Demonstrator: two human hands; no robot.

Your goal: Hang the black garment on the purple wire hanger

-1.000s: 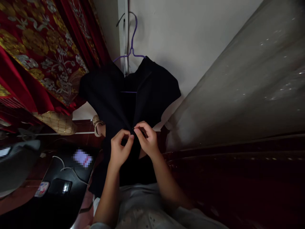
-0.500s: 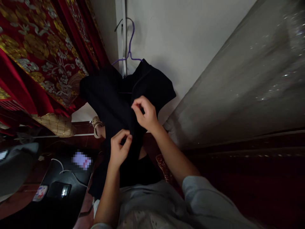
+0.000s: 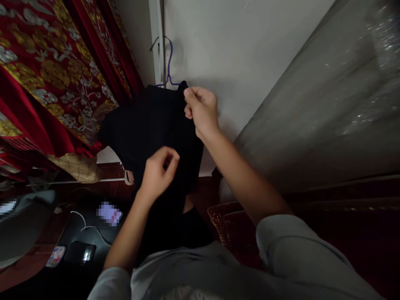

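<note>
A black short-sleeved shirt (image 3: 146,121) hangs from a purple hanger (image 3: 169,66) against the wall. High on the shirt's right side, near the hanger, my right hand (image 3: 203,108) is closed with thumb and fingers pinching its cloth. Lower down, in front of the shirt's middle, my left hand (image 3: 159,171) is closed in a pinch at the dark fabric. The cloth is so dark that its folds and edges between the fingertips barely show.
Red cloth with gold and silver embroidery (image 3: 59,66) hangs at the left. A black seat (image 3: 93,237) at lower left holds a phone (image 3: 109,213), a dark device (image 3: 79,252) and a white cable. A grey plastic-like sheet (image 3: 300,108) covers something at the right.
My right hand has moved up and right to the shirt's shoulder, drawing its front across the neck opening. My left hand has risen a little. The hanger sits slightly lower in view.
</note>
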